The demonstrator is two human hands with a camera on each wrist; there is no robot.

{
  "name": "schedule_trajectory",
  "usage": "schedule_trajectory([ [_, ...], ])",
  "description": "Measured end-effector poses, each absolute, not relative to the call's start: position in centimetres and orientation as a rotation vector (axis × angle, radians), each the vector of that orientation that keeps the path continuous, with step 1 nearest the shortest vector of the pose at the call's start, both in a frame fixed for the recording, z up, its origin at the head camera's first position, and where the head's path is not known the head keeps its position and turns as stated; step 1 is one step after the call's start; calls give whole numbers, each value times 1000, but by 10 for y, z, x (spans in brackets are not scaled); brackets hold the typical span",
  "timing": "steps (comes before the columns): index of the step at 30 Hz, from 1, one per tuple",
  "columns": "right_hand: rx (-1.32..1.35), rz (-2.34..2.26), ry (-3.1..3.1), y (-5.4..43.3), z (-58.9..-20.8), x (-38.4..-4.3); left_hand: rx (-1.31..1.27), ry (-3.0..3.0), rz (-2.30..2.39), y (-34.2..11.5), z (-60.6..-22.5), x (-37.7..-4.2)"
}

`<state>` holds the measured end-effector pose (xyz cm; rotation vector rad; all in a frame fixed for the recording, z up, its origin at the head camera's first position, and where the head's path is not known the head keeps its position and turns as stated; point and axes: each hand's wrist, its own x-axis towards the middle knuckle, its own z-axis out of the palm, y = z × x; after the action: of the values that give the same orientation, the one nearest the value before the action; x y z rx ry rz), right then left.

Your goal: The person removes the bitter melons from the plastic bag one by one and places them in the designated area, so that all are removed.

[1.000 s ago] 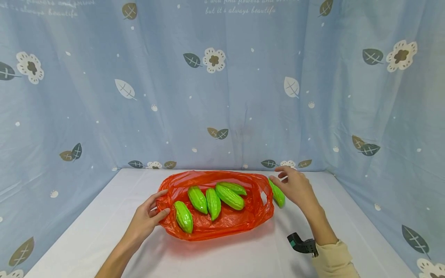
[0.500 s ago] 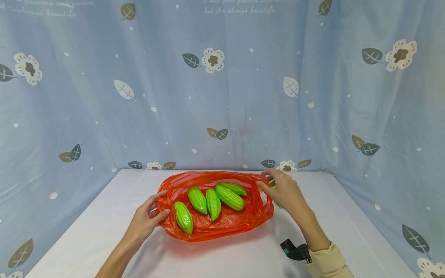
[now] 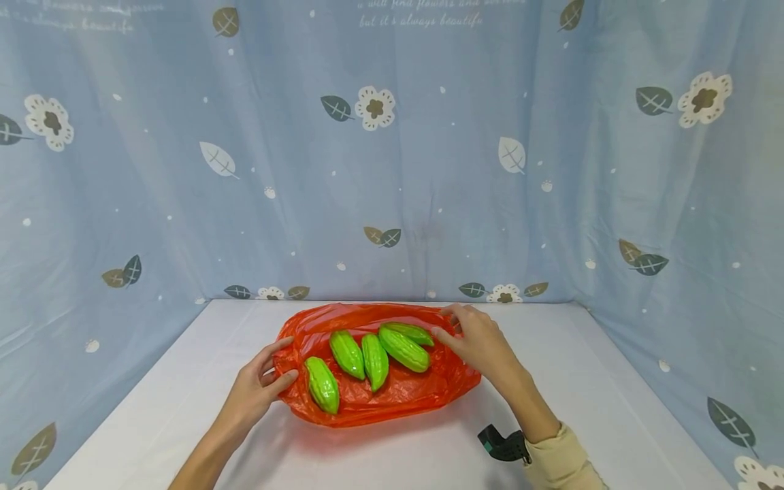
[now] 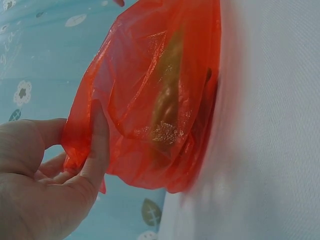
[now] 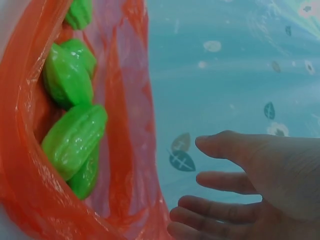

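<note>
An opened red plastic bag (image 3: 392, 410) lies on the white table with several glossy green bitter gourds (image 3: 403, 349) inside. My left hand (image 3: 252, 389) holds its left end; in the left wrist view, the bag's edge sits between thumb (image 4: 100, 137) and fingers. Over the bag's right end hovers my right hand (image 3: 484, 346), covering the handle there. Its fingers are loosely spread and hold nothing in the right wrist view, where the hand (image 5: 245, 185) stands apart from the bitter gourds (image 5: 75, 142). The loose gourd seen earlier right of the bag is out of sight.
Blue curtains (image 3: 422, 170) printed with flowers and leaves surround the white table (image 3: 612, 408) at the back and sides. A black device (image 3: 505, 446) is strapped at the right wrist, beside the beige sleeve (image 3: 560, 456).
My right hand has moved left from beside the loose bitter gourd to over the bag's right end, and that gourd has gone out of sight. My left hand stays at the bag's left end.
</note>
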<state>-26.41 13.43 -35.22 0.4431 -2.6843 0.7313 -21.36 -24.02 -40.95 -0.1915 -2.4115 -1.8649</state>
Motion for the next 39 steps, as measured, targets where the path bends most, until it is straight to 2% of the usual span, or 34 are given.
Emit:
schedule_trajectory([
  [39,622,571,-3035,87,-370,-307,-245,-2416,-1847,-240,-413,-214],
])
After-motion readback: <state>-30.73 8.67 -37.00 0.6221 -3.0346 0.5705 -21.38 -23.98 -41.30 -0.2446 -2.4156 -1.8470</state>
